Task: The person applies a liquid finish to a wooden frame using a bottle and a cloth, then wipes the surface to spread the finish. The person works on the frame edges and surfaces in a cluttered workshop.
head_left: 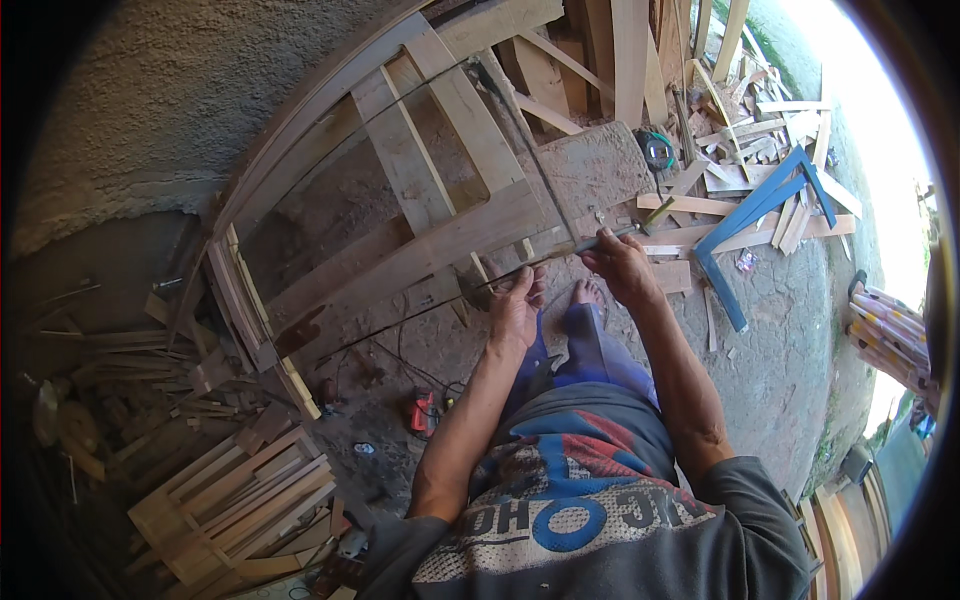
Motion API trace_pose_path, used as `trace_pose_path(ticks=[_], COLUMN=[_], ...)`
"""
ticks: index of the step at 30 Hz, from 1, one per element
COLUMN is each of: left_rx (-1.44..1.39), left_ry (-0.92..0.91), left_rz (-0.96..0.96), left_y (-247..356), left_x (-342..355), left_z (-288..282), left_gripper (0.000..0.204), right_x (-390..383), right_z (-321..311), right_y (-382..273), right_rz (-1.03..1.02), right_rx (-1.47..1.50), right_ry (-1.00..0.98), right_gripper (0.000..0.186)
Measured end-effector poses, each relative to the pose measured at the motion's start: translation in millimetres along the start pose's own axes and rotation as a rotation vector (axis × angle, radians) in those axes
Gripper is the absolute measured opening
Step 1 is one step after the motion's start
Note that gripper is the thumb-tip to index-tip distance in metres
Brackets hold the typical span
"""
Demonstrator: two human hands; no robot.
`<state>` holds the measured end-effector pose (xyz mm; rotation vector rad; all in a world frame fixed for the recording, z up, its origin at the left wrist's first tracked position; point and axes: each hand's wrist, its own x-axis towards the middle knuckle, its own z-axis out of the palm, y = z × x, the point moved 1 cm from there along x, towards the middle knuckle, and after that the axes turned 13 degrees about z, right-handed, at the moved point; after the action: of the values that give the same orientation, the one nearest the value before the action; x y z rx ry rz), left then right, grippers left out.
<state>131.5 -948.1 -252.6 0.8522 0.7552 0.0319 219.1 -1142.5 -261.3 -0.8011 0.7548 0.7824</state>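
Note:
A slatted wooden frame (440, 235) of pale boards leans in front of me. A long thin dark strip (400, 318) runs along its near side and meets a dark crossbar (550, 185). At their meeting place lies a slim light-coloured stick (582, 246). My right hand (622, 268) is closed with its fingertips on the stick, close to its right end. My left hand (516, 308) is closed in a pinch at the strip, near the stick's left end. Whether the stick and strip are one piece I cannot tell.
A blue metal square-shaped frame (740, 215) lies right, by scattered offcuts (770, 130). A round tape measure (655, 150) rests on a board (600, 165). Stacked slats (240, 510) lie lower left, a red tool (424, 412) near my legs. A person in patterned clothing (890, 335) is at right.

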Motion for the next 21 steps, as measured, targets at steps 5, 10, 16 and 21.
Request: trace_pose_path(ticks=[5,10,16,21], left_rx=[-0.005,0.008,0.005,0.017], left_ry=[-0.008,-0.002,-0.012,-0.009], left_rz=[-0.004,0.004,0.000,-0.006], left_y=[-1,-2,-2,-3], left_x=[1,2,1,2], left_z=[-3,-2,-4,-5], left_gripper=[0.015,0.015,0.015,0.016], right_x=[3,8,8,-4], right_z=[-3,-8,-11,0], right_y=[1,3,-1,-3], right_rz=[0.016,-0.050,0.005,-0.041], right_rx=[0.042,-0.027,-0.016,-0.027], right_ry=[-0.060,0.012,0.007,0.091], right_gripper=[0.027,0.033,0.040,0.036])
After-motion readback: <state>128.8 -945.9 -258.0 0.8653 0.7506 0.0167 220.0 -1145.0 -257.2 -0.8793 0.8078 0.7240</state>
